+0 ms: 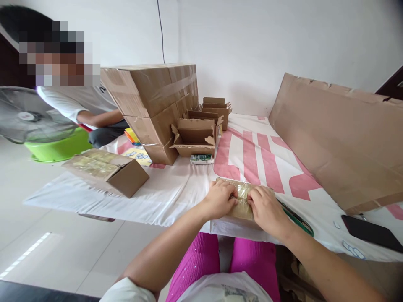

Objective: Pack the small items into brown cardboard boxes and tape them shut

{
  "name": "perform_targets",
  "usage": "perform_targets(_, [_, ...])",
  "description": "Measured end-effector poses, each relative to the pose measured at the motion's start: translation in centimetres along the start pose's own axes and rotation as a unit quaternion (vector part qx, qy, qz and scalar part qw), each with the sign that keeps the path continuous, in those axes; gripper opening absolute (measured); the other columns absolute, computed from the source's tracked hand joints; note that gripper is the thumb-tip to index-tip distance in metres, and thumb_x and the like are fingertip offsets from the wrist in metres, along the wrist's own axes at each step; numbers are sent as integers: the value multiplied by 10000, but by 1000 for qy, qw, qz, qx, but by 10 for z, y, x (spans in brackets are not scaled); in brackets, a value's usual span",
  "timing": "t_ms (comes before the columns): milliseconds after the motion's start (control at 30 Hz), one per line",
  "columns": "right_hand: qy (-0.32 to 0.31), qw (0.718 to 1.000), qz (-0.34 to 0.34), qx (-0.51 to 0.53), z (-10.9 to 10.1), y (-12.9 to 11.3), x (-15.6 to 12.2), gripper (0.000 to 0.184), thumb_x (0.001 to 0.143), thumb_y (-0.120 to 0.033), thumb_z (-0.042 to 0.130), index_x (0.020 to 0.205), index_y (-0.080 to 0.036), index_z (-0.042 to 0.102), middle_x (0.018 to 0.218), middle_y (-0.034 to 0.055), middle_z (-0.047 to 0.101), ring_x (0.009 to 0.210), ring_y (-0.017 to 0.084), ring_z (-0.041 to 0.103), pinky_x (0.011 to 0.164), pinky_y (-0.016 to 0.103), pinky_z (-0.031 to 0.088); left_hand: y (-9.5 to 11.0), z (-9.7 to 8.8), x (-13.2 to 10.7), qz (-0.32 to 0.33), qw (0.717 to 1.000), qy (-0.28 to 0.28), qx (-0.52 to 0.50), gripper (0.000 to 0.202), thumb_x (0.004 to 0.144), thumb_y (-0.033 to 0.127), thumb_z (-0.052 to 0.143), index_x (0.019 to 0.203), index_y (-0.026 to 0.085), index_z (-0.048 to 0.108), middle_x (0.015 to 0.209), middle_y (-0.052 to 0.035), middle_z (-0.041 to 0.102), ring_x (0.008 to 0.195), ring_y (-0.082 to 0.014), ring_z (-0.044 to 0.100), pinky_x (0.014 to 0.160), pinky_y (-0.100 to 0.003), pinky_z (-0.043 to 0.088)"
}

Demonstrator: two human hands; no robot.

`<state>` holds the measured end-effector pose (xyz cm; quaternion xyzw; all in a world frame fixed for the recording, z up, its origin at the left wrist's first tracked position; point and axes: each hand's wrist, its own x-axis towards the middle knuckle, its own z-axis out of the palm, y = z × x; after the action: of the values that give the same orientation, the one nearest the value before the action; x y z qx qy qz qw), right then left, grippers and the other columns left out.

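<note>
A small cardboard box [241, 212] lies at the table's near edge, in front of my lap. Shiny packing tape [243, 189] covers the middle of its top. My left hand [219, 198] rests on the box's left part, fingers curled in against the tape. From the other side, my right hand [265, 208] grips the top with bent fingers, close to the left fingertips. Both hands touch the box; their fingertips are partly hidden. A dark, green-edged object [297, 219] pokes out beside my right wrist.
A taped carton [108, 170] lies at left. Stacked cartons [157, 94] and open boxes [195, 134] stand behind, near a small green-white pack [200, 159]. Right are a large cardboard sheet [340, 138] and a black phone [373, 232]. A person [91, 105] sits beyond a fan [25, 115].
</note>
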<state>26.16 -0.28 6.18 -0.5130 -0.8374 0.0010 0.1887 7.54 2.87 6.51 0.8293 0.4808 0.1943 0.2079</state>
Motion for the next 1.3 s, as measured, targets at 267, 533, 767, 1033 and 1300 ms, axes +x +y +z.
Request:
perform_targets(267, [-36, 993, -61, 99, 0, -3, 6, 211, 848, -37, 478, 932, -197, 587, 944, 55, 613, 938, 213, 546, 833, 365, 461, 0, 3, 8, -33, 999, -29, -15, 63, 762, 170, 569, 733, 211, 608, 797, -20, 662, 934, -255, 568, 885, -439, 373])
perform_targets(533, [-181, 969, -43, 165, -2, 19, 33, 149, 818, -68, 559, 873, -201, 598, 927, 24, 627, 875, 167, 579, 793, 305, 449, -7, 7, 16, -42, 997, -48, -37, 109, 780, 150, 552, 854, 217, 595, 859, -8, 684, 995, -237, 558, 962, -447, 329])
perform_targets(767, [-224, 958, -36, 177, -7, 29, 38, 132, 827, -103, 517, 799, -214, 584, 873, 11, 609, 803, 159, 567, 732, 291, 437, -7, 8, 13, -38, 998, -28, -35, 68, 792, 164, 562, 813, 214, 602, 862, -7, 670, 973, -220, 558, 962, -425, 331])
perform_targets(1033, [-189, 974, 37, 117, -14, 33, 23, 223, 870, -131, 428, 926, -225, 623, 1003, 37, 669, 893, 191, 611, 787, 320, 430, -8, 10, 10, -35, 998, -13, -47, 74, 785, 156, 578, 807, 220, 608, 871, 1, 663, 1000, -219, 547, 967, -409, 331])
perform_targets(1300, [-196, 971, 87, 103, -10, 27, 27, 94, 835, -177, 504, 813, -217, 586, 887, 23, 678, 797, 176, 603, 699, 285, 402, -8, 10, 9, -29, 998, -9, -47, 81, 780, 157, 576, 814, 222, 610, 869, 3, 663, 974, -212, 550, 968, -418, 328])
